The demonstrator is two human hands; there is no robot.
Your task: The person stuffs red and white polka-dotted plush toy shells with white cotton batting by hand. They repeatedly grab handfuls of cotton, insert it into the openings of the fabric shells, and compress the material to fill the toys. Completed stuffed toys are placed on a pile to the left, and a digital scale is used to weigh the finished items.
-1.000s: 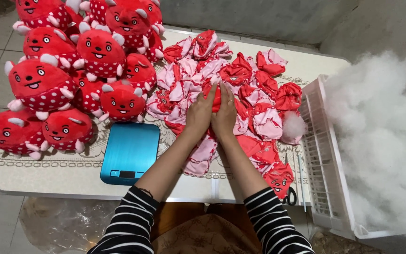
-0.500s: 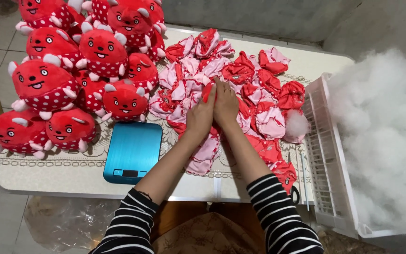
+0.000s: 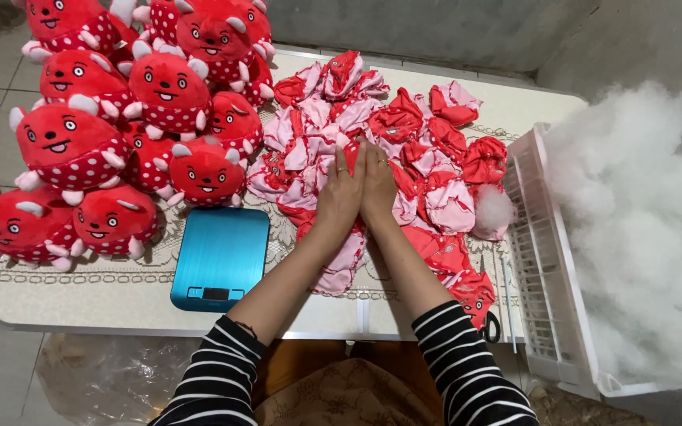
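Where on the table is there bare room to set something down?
Free: the front strip of table left of the blue scale, and the far right corner behind the fabric skins. Crowded: plush toys left; both hands mid-pile.

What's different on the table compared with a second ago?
Hardly anything. The left hand and right hand stay pressed side by side on the pile of unstuffed red and pink toy skins, fingers forward, gripping nothing. The stuffed red toys, blue scale and white basket have not moved.

A toy-stuffing workshop: finished red plush toys [image 3: 120, 118], unstuffed skins [image 3: 436, 158], white stuffing [image 3: 641, 237].
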